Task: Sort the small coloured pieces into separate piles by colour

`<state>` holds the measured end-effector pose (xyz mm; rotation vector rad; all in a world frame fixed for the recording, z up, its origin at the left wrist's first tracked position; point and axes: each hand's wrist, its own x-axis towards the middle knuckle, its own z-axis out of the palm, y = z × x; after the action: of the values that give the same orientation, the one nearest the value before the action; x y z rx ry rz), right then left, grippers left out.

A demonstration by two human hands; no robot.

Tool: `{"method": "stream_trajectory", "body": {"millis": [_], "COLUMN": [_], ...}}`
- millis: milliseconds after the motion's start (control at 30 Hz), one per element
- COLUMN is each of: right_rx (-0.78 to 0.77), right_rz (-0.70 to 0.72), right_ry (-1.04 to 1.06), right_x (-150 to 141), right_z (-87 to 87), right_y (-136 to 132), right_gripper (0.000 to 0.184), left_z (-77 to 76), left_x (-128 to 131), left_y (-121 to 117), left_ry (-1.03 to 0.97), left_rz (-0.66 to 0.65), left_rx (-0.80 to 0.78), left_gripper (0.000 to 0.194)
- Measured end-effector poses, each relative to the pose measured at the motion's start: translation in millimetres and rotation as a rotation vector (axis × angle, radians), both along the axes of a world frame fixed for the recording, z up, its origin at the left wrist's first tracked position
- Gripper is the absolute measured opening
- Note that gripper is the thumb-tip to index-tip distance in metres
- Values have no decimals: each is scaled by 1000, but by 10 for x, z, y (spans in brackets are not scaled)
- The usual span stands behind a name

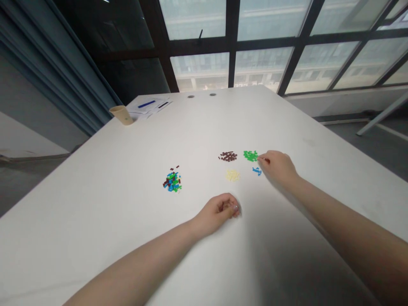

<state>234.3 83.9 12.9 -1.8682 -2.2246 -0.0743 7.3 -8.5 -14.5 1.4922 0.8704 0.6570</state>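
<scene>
Tiny bricks (172,180) on white table (95,204), dark-framed windows (261,21) beyond

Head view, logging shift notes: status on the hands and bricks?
Right hand by the green bricks, pinching a small dark piece. Left hand curled, grip hidden. Mixed brick pile apart. Nothing in the way.
</scene>
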Motion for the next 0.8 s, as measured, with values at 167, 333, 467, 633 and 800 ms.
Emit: {"method": "stream_trajectory", "body": {"millis": [167, 333, 467, 633, 800], "right_rx": [-8, -87, -115, -127, -135], "right_rz": [333, 522, 570, 576, 576], "right_ry": [70, 162, 182, 191, 195], "right_x": [-433, -668, -655, -645, -650], "right_z": [30, -250, -368, -362, -353], "right_y": [-699, -1143, -1128, -1096, -1101], "right_gripper": [34, 27, 26, 27, 26], "left_z": [220, 387, 397, 321, 297], "left_x": [-280, -666, -765, -755, -732], "left_y": [270, 518, 546, 582, 581], "left_ry": [590, 1436, 1609, 1615, 1607], "left_rz": [369, 449, 403, 391, 383], "left_rx": [599, 595, 514, 526, 538], "left_gripper": [21, 29, 30, 33, 36]}}
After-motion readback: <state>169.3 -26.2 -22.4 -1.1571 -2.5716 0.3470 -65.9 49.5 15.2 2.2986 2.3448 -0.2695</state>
